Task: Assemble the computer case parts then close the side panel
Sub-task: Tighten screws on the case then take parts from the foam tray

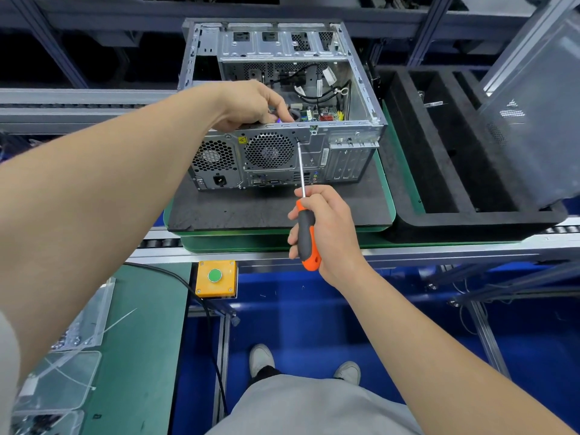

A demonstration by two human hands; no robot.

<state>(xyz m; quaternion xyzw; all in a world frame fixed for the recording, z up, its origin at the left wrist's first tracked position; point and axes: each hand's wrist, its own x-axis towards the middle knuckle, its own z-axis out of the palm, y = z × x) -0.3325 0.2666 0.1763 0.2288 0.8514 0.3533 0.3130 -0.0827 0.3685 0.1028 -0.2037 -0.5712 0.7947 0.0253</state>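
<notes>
My right hand (328, 233) was wrapped tight around the orange and black handle of the screwdriver (306, 235). Its shaft ran up to the rear wall of the computer case (314, 152), with the tip set just beside the upper right of the round fan grille (269, 151).

My left hand (251, 103) reached over the case's top rear edge with the fingers curled down inside. I could not tell what they gripped there, if anything.

The case lay on its side with the open side up and its rear ports facing me. It sat on a black foam mat (251, 211) on a green pallet (266, 244), and the pallet rested on a roller conveyor (408, 254). Just to the right stood a black foam tray (439, 183) with long slots, and a grey panel (533, 127) leaned tilted above it.

Nearer me, a yellow box with a green button (216, 278) was fixed below the conveyor rail. A black cable (204, 312) ran past it. On my left was a green bench top (141, 340) with clear plastic bins (78, 328) on it. The floor (314, 318) was blue, and my pale shoes (262, 359) stood on it. Dark shelving on metal framing (62, 58) filled the far side.
</notes>
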